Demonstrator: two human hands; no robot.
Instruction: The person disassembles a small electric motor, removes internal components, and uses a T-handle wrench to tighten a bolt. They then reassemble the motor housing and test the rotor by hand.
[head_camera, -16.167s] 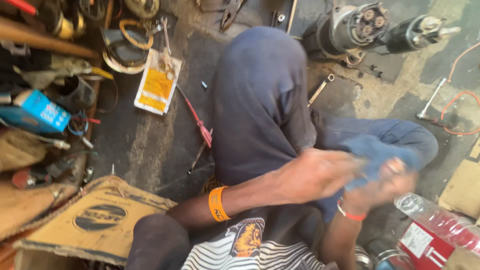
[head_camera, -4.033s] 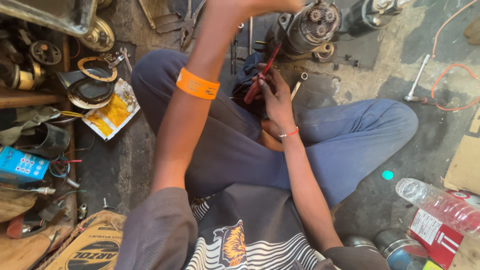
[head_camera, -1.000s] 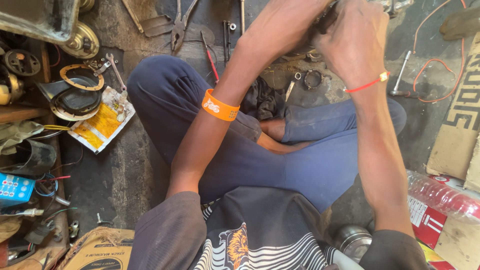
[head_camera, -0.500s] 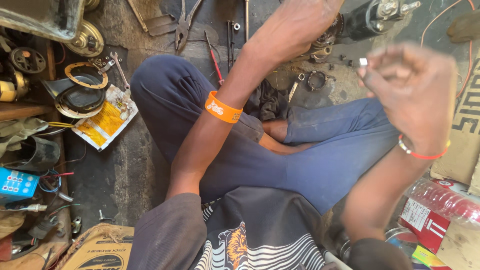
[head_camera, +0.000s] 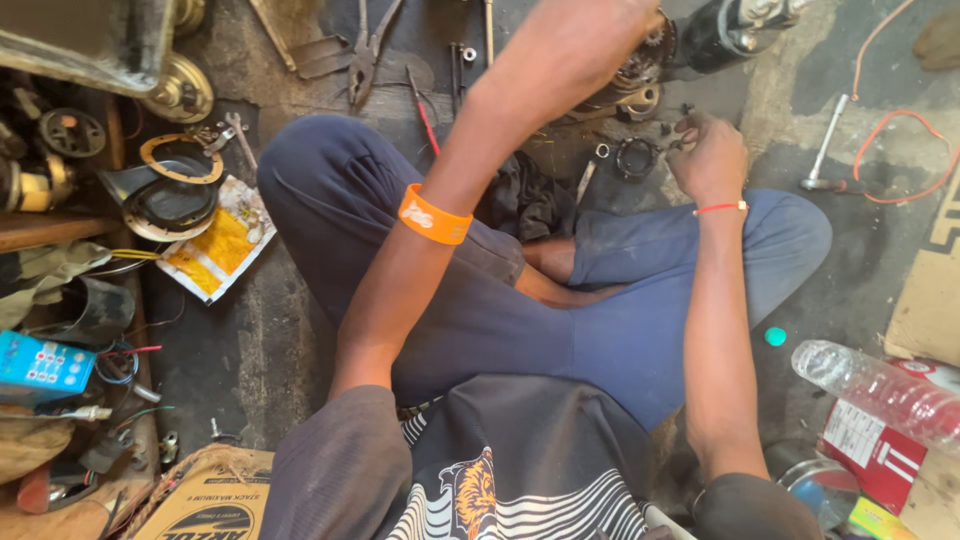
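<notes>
Left hand (head_camera: 590, 40) partly beyond top edge

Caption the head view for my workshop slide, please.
Seated cross-legged on a grimy floor, a person rests the left hand on a geared motor part while the right hand reaches small parts beside it.

I see the motor (head_camera: 735, 28) far right, with my left hand (head_camera: 590, 40) just left of it, perhaps touching. My right hand (head_camera: 712, 155) sits nearer, beside the ring (head_camera: 636, 158). The bottle (head_camera: 880, 388) lies near right, the pliers (head_camera: 368, 50) far left.
</notes>
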